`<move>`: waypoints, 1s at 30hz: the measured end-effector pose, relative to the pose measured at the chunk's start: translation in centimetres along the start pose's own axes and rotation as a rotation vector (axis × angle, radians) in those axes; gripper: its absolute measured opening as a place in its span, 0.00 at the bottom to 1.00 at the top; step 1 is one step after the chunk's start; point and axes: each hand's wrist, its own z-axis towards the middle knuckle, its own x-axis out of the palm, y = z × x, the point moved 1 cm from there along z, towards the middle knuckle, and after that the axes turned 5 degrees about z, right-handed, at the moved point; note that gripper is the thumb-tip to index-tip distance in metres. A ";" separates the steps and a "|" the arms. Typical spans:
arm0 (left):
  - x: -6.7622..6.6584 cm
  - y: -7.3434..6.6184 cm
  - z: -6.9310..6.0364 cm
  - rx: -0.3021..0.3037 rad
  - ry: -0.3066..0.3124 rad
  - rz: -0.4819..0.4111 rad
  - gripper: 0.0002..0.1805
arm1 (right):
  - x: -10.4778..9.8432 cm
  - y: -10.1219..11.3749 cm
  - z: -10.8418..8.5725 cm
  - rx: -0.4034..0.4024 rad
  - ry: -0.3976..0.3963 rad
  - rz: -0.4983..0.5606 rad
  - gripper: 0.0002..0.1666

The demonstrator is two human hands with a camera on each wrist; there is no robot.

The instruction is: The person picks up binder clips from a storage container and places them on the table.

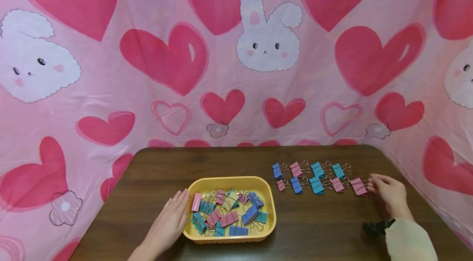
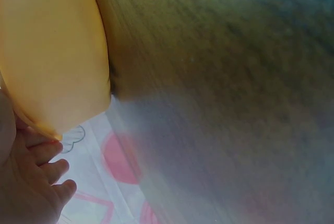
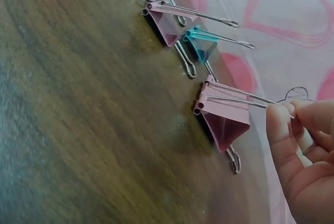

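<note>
My right hand [image 1: 389, 193] pinches a wire handle of a pink binder clip [image 1: 358, 187] at the right end of the front row. In the right wrist view, thumb and fingertips meet on the handle of this pink clip [image 3: 227, 112], whose body is at the table surface. Flat and straight-fingered, my left hand [image 1: 168, 220] rests against the left side of a yellow plastic basket [image 1: 229, 239]. The left wrist view shows the fingers of that hand [image 2: 36, 177] at the basket's rim. Pink, blue, teal and yellow binder clips [image 1: 229, 218] lie jumbled in the basket.
Two rows of binder clips lie on the dark wooden table [image 1: 314, 228], including a teal clip [image 1: 338, 170] at the back row's right end and a small pink clip [image 1: 281, 185] at the front row's left. A heart-and-rabbit cloth [image 1: 221, 80] hangs around the table.
</note>
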 end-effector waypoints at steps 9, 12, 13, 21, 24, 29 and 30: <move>-0.1 -0.1 0.1 0.007 -0.005 -0.006 0.25 | 0.5 -0.3 0.6 -0.014 -0.053 -0.216 0.24; 0.0 -0.1 0.1 0.010 -0.009 -0.006 0.25 | 0.6 -0.3 0.6 0.009 -0.053 -0.190 0.23; 0.0 0.0 0.1 0.011 -0.009 -0.006 0.25 | 0.5 -0.3 0.6 0.018 -0.056 -0.162 0.20; 0.1 0.0 0.1 0.013 -0.011 -0.003 0.25 | 0.1 0.2 0.0 0.036 -0.157 0.082 0.17; 0.1 0.1 0.0 0.014 -0.017 0.001 0.25 | -0.1 0.1 0.6 0.007 -0.213 0.150 0.13; 0.1 0.1 0.0 0.018 -0.030 -0.001 0.25 | -1.0 -1.9 4.1 -0.112 -0.199 0.233 0.07; 0.2 0.1 0.0 0.017 -0.032 -0.003 0.25 | -1.0 -2.4 4.9 -0.138 -0.189 0.236 0.10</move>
